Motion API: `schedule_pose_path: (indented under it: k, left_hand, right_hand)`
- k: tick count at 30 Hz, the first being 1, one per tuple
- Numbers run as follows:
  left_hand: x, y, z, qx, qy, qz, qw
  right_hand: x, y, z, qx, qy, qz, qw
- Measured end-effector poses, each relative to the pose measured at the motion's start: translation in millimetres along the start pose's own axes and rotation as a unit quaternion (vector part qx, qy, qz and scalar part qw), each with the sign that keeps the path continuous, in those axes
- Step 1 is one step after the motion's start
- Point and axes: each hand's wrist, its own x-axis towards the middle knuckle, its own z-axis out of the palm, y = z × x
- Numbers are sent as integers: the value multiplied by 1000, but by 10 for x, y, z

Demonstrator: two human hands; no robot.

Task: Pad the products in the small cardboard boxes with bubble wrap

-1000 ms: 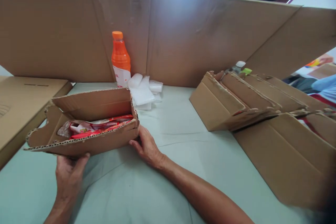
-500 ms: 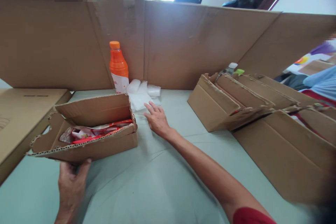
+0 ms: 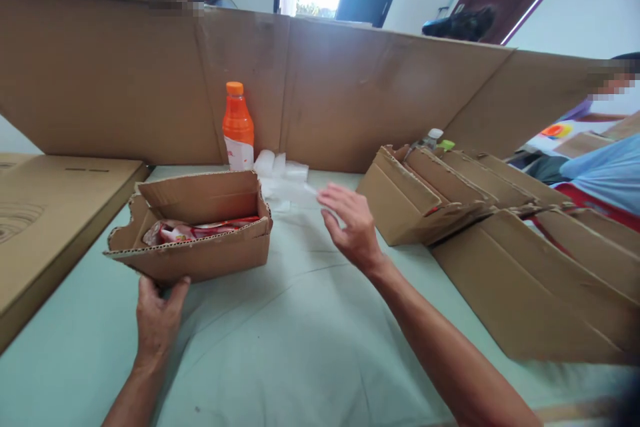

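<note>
The box [image 3: 200,240], a low open carton with torn, jagged edges, sits on the pale green table [image 3: 300,347] toward our left, and red and white packets [image 3: 195,230] lie inside it. Our left hand [image 3: 157,317] grips its near bottom edge, thumb and fingers closed on the cardboard. Our right hand [image 3: 353,223] hangs above the table just right of the box, fingers loosely curled, with a thin clear plastic bag [image 3: 295,193] pinched at the fingertips; the bag is blurred, so we cannot tell how firmly we hold it. Behind it a small heap of white bags [image 3: 277,167] rests on the table by the base of a tall cardboard wall [image 3: 350,100], and an orange bottle [image 3: 237,127] stands upright just left of that heap, touching or nearly touching the wall. To our right lies a row of flattened and half-folded cartons [image 3: 450,193], a small bottle [image 3: 430,139] showing behind them. A large flat carton [image 3: 45,213] lies at the far left edge of the table, well apart from our hands.
</note>
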Motion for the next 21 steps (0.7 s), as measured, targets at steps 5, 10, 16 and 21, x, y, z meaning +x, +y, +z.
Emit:
schedule_pose_path:
  k: [5, 10, 16, 21]
  left_hand:
    - [22, -4, -42, -18, 14, 40, 999]
    - [39, -25, -88, -47, 8, 54, 997]
    - [34, -146, -146, -147, 33, 45, 988]
    - [-14, -40, -96, -176, 16, 86, 980]
  right_hand:
    - [-1062, -397, -165, 54, -182, -55, 980]
    - [-1522, -551, -288, 129, -207, 58, 968]
    - [-1360, -423, -249, 155, -175, 142, 962]
    - [-955, -492, 117, 220, -164, 176, 945]
